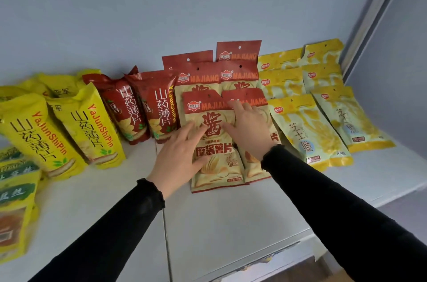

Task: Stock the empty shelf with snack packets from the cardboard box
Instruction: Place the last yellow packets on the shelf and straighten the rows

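On the white shelf [231, 224] lie several red-and-beige MAJIANG snack packets in overlapping rows. My left hand [178, 154] rests flat, fingers spread, on the left side of the front-left MAJIANG packet [217, 161]. Just right of it, my right hand [249, 129] presses flat on the front-right MAJIANG packet [253, 166], hiding most of it. Neither hand grips anything. The cardboard box is not in view.
Yellow cheese-crisp packets [309, 134] lie in rows to the right, near the shelf's side wall [388, 39]. Red yam-chip bags [159, 108] and yellow yam-chip bags [92, 129] lean to the left. Green-and-yellow packets [16, 201] sit at the far left. The shelf's front edge [265, 258] runs below.
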Demonstrator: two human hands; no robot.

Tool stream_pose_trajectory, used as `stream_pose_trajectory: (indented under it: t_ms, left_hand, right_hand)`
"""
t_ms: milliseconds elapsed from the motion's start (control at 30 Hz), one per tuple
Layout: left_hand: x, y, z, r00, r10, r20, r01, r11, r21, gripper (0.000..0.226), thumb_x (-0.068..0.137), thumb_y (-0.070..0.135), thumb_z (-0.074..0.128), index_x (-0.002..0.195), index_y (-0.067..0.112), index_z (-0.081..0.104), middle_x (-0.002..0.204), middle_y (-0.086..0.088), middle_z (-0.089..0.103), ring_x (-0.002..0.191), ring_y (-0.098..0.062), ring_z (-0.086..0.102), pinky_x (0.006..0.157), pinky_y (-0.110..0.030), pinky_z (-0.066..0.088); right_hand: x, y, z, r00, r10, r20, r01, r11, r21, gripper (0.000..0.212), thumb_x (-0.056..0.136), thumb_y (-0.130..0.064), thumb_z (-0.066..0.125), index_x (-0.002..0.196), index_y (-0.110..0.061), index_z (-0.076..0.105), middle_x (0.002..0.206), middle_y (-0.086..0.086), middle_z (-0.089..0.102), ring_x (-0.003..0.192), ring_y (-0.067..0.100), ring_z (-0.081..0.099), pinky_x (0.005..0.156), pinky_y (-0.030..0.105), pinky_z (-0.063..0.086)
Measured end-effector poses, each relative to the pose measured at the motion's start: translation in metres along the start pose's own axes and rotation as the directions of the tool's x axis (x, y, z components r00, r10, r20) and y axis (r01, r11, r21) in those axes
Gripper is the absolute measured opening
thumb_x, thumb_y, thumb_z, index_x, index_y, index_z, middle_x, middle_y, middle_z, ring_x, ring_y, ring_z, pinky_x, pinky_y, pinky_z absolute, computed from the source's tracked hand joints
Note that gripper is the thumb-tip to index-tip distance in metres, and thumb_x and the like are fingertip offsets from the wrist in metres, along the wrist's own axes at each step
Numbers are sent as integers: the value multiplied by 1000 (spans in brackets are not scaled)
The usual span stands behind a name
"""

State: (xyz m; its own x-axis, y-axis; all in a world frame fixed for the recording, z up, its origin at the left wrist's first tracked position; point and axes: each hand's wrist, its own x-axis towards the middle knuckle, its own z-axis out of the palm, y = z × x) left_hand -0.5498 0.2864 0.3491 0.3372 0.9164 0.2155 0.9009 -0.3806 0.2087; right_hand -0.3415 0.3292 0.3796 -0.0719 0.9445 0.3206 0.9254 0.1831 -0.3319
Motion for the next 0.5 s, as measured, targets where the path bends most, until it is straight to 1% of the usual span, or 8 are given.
stream_pose_trajectory:
  t_ms: [100, 167, 233, 300, 367, 400, 467, 500]
  left_hand:
    - [-5, 0, 7, 1000, 3, 10, -2, 997, -76, 76, 98, 56, 51, 161, 39, 11, 170, -2, 4, 156, -23, 13, 122, -41, 24]
    - [-8, 1, 10, 1000, -9, 19, 11, 992, -124, 75, 100, 53, 50, 161, 41, 8, 171, 0, -3, 156, -22, 11, 122, -41, 25]
    - [-12, 4, 11, 1000, -14, 7, 15, 990, -140, 75, 101, 50, 50, 161, 42, 7, 171, 1, -5, 156, -21, 13, 121, -39, 29]
    - [-16, 7, 10, 1000, -30, -10, 28, 990, -141, 75, 100, 49, 51, 161, 40, 8, 171, 2, -5, 156, -20, 14, 119, -37, 33]
    - [-19, 9, 10, 998, -59, -2, 58, 987, -152, 76, 100, 50, 50, 162, 38, 9, 171, 2, -5, 156, -19, 15, 118, -36, 35]
    - [-20, 9, 10, 998, -69, 9, 69, 986, -154, 76, 100, 52, 49, 162, 38, 8, 171, 2, -5, 156, -19, 15, 118, -36, 34]
    - [-19, 9, 10, 997, -78, 29, 81, 986, -145, 75, 100, 53, 48, 162, 38, 8, 171, 2, -5, 156, -19, 14, 119, -35, 31]
    - [-19, 10, 10, 996, -82, 34, 85, 987, -133, 75, 100, 53, 47, 162, 38, 8, 171, 1, -4, 156, -20, 12, 120, -35, 29]
  right_hand:
    - [5, -3, 3, 999, 30, 11, -31, 994, 104, 55, 98, -42, 57, 146, -20, 43, 134, 10, 58, 126, 33, 51, 105, 46, 45]
    - [7, -5, 5, 999, 35, 11, -37, 978, 208, 51, 98, -35, 60, 145, -23, 44, 133, 9, 57, 121, 30, 54, 102, 46, 47]
    - [7, -9, 7, 999, 29, 19, -33, 946, 323, 52, 97, -27, 64, 145, -25, 45, 135, 8, 53, 108, 24, 59, 95, 36, 50]
    - [7, -12, 9, 999, 15, 37, -29, 913, 408, 54, 96, -21, 67, 145, -26, 45, 137, 7, 47, 97, 17, 59, 90, 27, 48]
    - [9, -12, 13, 999, 6, 41, -23, 904, 426, 55, 94, -18, 68, 144, -25, 46, 136, 6, 43, 92, 13, 58, 89, 25, 50]
    - [9, -12, 15, 999, 1, 34, -15, 911, 413, 54, 94, -17, 69, 143, -25, 47, 135, 6, 42, 89, 12, 58, 89, 26, 53]
    - [9, -12, 18, 1000, -20, 6, 16, 933, 361, 53, 93, -17, 70, 141, -23, 48, 135, 6, 42, 86, 13, 60, 89, 32, 56]
    - [10, -11, 19, 999, -36, -7, 37, 943, 332, 52, 93, -19, 70, 141, -22, 49, 136, 7, 42, 89, 16, 61, 91, 34, 56]
